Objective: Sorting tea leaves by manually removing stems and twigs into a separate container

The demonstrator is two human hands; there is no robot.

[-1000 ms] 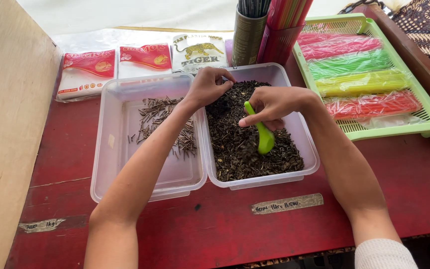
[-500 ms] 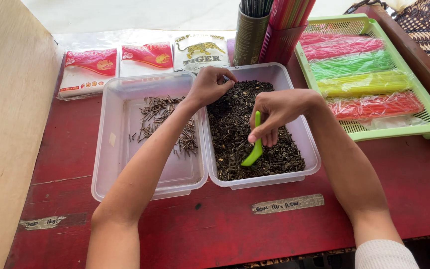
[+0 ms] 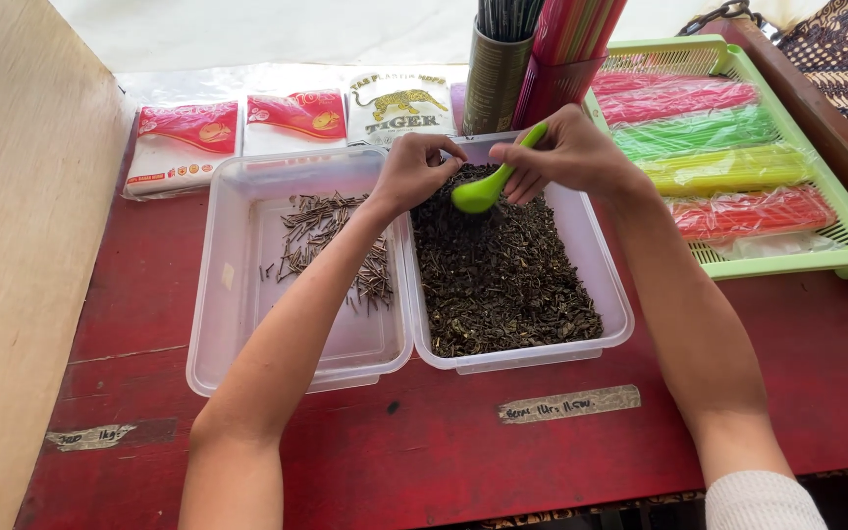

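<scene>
My right hand (image 3: 566, 152) is curled closed around the handle of a small bright-green plastic scoop (image 3: 488, 185), thumb and fingers pinched on the stem, the bowl of the scoop tilted down and to the left over the far end of the clear rectangular plastic tub of dark loose tea leaves (image 3: 503, 270). My left hand (image 3: 414, 172) sits just beside the scoop's bowl, fingers (image 3: 441, 147) bent in tightly toward the thumb; they seem to pinch something small, but I cannot tell what, or whether anything is there at all. That hand hovers over the rim where the tea tub meets the second clear plastic tub holding a thin scatter of brown stems (image 3: 331, 245).

Half a second ago the scoop was pointing downward into the middle of the leaves, with my right hand lower over the tub; now the hand is up at the far edge and the scoop lies nearly level, close to my left fingertips. My left hand has hardly shifted.

The scoop's handle is mostly buried in my grip, and whether its bowl carries any leaves is hard to make out
</scene>
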